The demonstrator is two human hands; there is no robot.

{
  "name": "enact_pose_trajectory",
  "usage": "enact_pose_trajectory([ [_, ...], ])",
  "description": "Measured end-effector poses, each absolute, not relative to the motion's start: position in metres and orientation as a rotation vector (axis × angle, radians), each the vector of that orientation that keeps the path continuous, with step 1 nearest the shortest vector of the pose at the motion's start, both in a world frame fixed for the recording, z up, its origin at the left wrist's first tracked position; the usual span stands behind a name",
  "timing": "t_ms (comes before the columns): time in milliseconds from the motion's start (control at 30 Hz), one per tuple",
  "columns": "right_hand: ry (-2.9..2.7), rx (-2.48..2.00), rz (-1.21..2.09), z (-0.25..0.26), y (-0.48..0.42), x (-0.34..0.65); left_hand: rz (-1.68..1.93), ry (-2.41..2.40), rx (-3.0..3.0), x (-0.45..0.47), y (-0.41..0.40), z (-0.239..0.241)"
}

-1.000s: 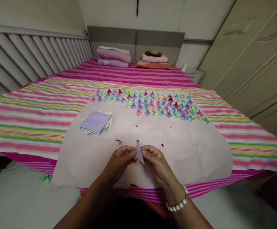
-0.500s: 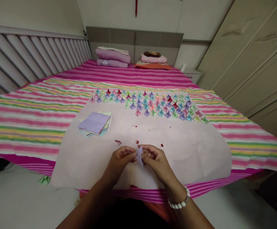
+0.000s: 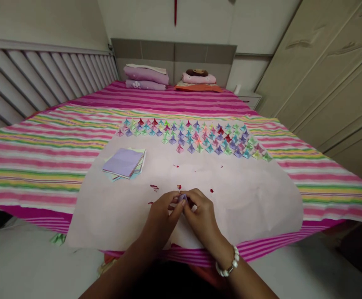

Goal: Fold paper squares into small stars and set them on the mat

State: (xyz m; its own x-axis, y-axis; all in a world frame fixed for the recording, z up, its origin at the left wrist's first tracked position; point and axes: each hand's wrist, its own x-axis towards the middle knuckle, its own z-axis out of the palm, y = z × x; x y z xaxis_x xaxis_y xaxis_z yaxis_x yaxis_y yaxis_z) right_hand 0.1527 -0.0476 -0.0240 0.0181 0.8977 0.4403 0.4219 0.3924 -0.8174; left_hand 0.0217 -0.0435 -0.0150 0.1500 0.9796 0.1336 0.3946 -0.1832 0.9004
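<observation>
A small folded piece of purple paper [image 3: 183, 198] is pinched between my two hands, above the near middle of a large pale sheet [image 3: 249, 195]. My left hand [image 3: 165, 209] grips its left side with thumb and fingers. On the right side, my right hand [image 3: 201, 209] closes on it the same way; much of the paper is hidden by the fingers. Left of the hands lies a stack of square coloured papers [image 3: 123, 162], purple on top. Several rows of small folded paper shapes [image 3: 196, 136] in many colours stand along the sheet's far part.
Dark red scraps [image 3: 153, 187] are scattered on the sheet near my hands. The sheet lies on a bed with a striped cover [image 3: 37, 162]. Folded bedding [image 3: 146, 77] rests by the headboard [image 3: 156, 52]. A slatted rail [image 3: 50, 79] runs along the left, a cabinet [image 3: 321, 91] on the right.
My hands have come closer together around the purple paper. It stood up as a tall, flat triangle before; now less of it shows between the fingertips.
</observation>
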Motion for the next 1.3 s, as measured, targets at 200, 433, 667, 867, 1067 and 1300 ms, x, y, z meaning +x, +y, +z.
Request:
enact_pose_trajectory([
  [200,-1.645,-1.169,0.475,-0.031,-0.048,0.149,1.082,1.376,2.015,0.018,-0.039,-0.028],
  [433,-1.649,-1.176,0.426,-0.036,-0.05,0.147,1.073,1.401,1.743,0.022,-0.038,-0.027],
  [667,-1.566,-1.197,0.469,-0.031,-0.048,0.148,1.15,1.358,2.011,0.02,-0.039,-0.029],
  [867,-1.36,-1.212,0.696,-0.029,-0.043,0.158,1.153,1.124,2.449,0.017,-0.038,-0.034],
  [1067,-1.198,-1.129,1.051,-0.025,-0.042,0.167,1.145,1.107,2.484,0.011,-0.033,-0.034],
  [1300,-1.073,-1.06,1.308,-0.023,-0.044,0.169,1.223,1.079,2.099,0.012,-0.036,-0.024],
])
